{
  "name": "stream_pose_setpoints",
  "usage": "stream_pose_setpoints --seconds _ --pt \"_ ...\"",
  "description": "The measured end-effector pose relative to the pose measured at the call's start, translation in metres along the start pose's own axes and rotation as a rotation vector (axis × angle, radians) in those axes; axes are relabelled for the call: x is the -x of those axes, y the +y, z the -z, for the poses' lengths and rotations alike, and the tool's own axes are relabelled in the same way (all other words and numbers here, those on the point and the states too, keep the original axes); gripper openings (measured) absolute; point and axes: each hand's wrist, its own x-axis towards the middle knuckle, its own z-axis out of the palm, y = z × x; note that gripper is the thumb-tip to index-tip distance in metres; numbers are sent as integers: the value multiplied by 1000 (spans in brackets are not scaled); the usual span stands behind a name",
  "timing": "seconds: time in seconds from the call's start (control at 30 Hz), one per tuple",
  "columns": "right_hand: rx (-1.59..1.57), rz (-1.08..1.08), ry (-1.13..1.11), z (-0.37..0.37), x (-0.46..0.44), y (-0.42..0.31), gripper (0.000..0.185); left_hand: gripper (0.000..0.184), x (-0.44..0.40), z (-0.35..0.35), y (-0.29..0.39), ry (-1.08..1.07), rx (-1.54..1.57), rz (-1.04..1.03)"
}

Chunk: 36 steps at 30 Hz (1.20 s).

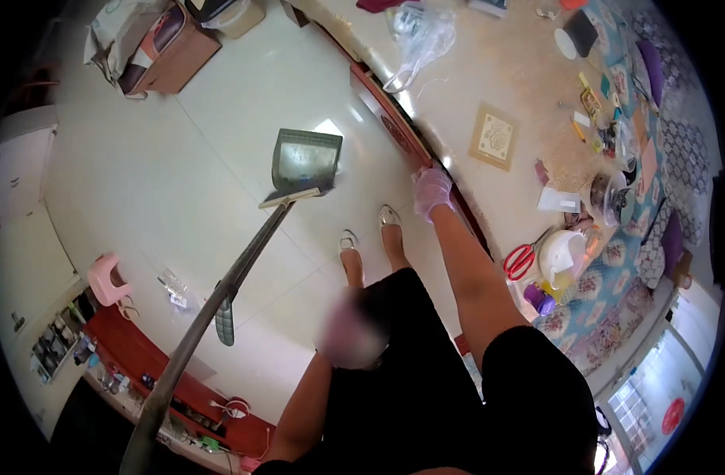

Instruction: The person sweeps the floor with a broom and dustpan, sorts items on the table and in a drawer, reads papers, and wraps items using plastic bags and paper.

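My right hand (433, 192), in a thin translucent pinkish glove, has its fingers closed at the end of a red-brown drawer (390, 119) that stands out from the table's side. Blurred and pinkish, my left hand (351, 332) is in front of my dark clothes; its fingers and anything in them cannot be made out. A grey-green dustpan (305, 161) is on the floor ahead. A long dark pole (220, 301) runs from the lower left up to it, with a pale strip where they meet. No hand shows on the pole.
On the table (465, 79) at the right are a plastic bag (422, 36), red-handled scissors (520, 261), a white bowl (562, 252) and a patterned square (494, 137). A pink stool (107, 279) stands left, a box (172, 59) upper left. Clear packaging (174, 289) lies on the floor.
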Motion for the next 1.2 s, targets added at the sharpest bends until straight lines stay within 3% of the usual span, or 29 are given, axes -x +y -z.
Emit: stream_pose_setpoints --seconds 0.03,0.1,0.17,0.23,0.37,0.5,0.63,0.93,1.0,1.2 --pt "8 62 36 21 13 -3 25 69 -5 -3 3 0 5 17" --pt "-119 105 92 -44 -14 15 21 75 -15 -8 14 13 9 78" --pt "-251 149 148 -40 -14 11 19 81 -30 -18 30 50 4 194" --pt "-701 -229 -65 -5 -6 -1 18 87 -39 -23 41 82 -5 288" --pt "-746 -167 -22 33 -9 7 15 51 -12 -6 44 -2 10 -45" --pt "-1317 -325 166 -10 -55 11 11 20 1 4 54 -36 13 -202" --pt "-1489 -109 233 18 -68 -24 8 17 -6 4 42 -61 -9 -236" --pt "-1138 -55 198 46 -133 -76 12 20 -33 13 3 -94 -56 -241" --pt "-801 51 370 37 -144 -79 13 21 -35 17 -6 -76 -59 -236" --pt "-752 40 422 25 -152 -85 12 19 -32 23 0 -42 9 -147"
